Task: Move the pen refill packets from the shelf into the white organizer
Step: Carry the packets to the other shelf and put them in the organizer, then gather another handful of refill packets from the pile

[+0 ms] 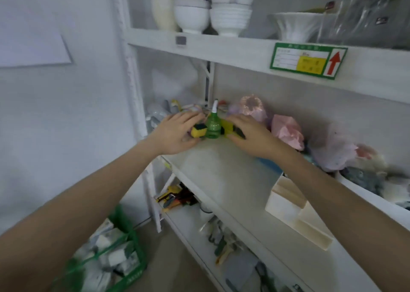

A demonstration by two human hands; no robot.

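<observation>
Both my hands reach onto the middle shelf [221, 171], one on each side of a green bottle [213, 126] with a white nozzle. My left hand [177, 131] closes fingers and thumb around a small yellow packet with a dark end [199, 131]. A yellow-and-black packet [233, 129] sits between the fingers and thumb of my right hand [250, 136]. Blur keeps me from reading either packet. The white organizer [286, 205] stands on the same shelf near its front edge, under my right forearm, with open compartments.
Pink and lilac bagged items [286, 131] crowd the shelf's right and back. White bowls [192, 14] are stacked on the shelf above. The lower shelf holds tools and small packs [177, 197]. A green basket [115, 258] of boxes sits on the floor at left.
</observation>
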